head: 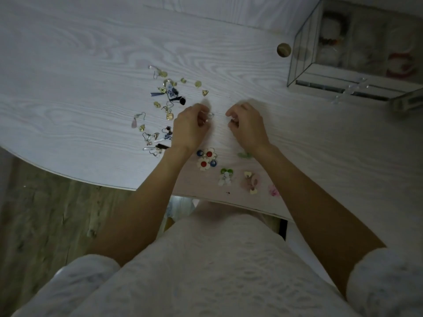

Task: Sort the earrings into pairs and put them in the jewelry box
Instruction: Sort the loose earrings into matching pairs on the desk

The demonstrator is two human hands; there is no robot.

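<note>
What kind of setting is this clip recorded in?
Most likely a home, perhaps a bedroom or dressing area: a white wood-grain table strewn with loose earrings, a glass-sided jewelry box at its far right, and wood-look flooring below.
</note>
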